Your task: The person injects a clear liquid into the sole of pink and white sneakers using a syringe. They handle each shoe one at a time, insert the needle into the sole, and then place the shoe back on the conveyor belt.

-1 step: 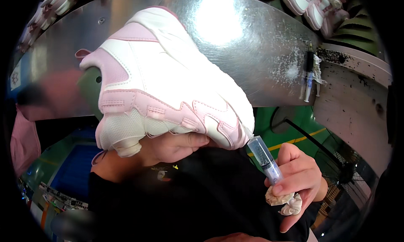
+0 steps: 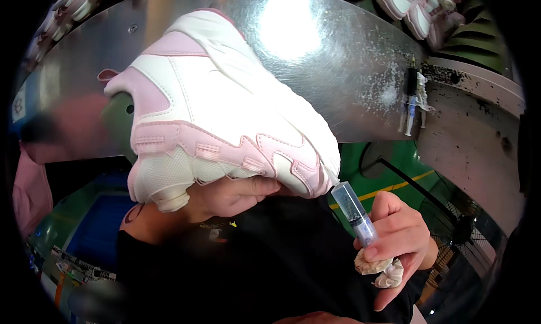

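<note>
Toward the near right of my view, the right hand [image 2: 403,239] pinches a clear plastic syringe [image 2: 355,212] between thumb and curled fingers, while the lowest finger hangs loose beneath. Crumpled whitish wads [image 2: 373,264] sit at the near end of the barrel, under the thumb. Everything turns on tip and toe: I see the syringe slant from the hand toward far left, its narrow tip at the toe of the white-and-pink shoe [image 2: 225,104]. Whether it presses in or only rests there, I cannot tell.

The shoe lies to the far left of that hand, turned on its side, its long axis running from the far left heel to the near right toe, sole facing away from me. The right hand is the nearer to the toe; the left hand [image 2: 234,199] curls against the laced side, thumb along the edge, fingertips partly hidden. A green block [image 2: 119,121] fills the opening.

Beyond, I have a shiny metal table [image 2: 352,127], with white specks [image 2: 389,93] and slender syringes [image 2: 412,107] toward its right end. More shoes stand far left [image 2: 81,3] and far right [image 2: 414,11]. Lower down I make out green floor [image 2: 366,183], a fan [image 2: 453,234] at right and a blue surface [image 2: 101,225] at left.
</note>
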Demonstrator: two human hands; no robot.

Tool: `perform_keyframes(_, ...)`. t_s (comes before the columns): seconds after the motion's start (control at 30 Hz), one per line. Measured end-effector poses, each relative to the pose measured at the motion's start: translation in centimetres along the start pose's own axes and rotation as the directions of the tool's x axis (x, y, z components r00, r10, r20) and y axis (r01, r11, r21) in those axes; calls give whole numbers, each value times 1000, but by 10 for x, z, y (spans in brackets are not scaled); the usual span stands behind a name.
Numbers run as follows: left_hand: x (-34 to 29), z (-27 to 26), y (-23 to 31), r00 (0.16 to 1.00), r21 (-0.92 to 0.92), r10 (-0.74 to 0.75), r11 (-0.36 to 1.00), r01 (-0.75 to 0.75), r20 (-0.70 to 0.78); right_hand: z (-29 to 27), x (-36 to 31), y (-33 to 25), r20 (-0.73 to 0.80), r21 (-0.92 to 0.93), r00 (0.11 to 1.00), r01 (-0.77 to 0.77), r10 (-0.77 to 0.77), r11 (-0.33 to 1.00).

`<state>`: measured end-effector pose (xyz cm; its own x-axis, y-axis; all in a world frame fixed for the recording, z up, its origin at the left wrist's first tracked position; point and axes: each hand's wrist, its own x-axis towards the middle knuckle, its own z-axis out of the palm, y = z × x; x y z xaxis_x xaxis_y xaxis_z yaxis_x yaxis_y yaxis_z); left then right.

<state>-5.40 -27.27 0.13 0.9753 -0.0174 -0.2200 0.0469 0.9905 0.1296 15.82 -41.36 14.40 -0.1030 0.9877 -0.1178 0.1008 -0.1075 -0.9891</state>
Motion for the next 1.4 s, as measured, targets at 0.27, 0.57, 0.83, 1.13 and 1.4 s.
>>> perform_keyframes(0.27,27,3,-1,998,-13,49,999,-49,37,1,-14,-12,-47,-159,998,-37,30,987)
perform_keyframes(0.57,40,4,-3,996,-47,66,997,-63,54,14,-18,-7,-127,-269,990,24,-61,963)
perform_keyframes(0.83,46,6,3,984,-18,122,992,-121,128,18,-24,4,-143,-395,973,110,-180,912)
perform_keyframes(1.13,55,31,15,993,-47,67,997,-63,94,41,-13,38,-173,-689,867,232,-467,686)
perform_keyframes(1.4,55,40,19,995,-12,93,996,-93,44,50,-4,54,-188,-755,816,236,-547,612)
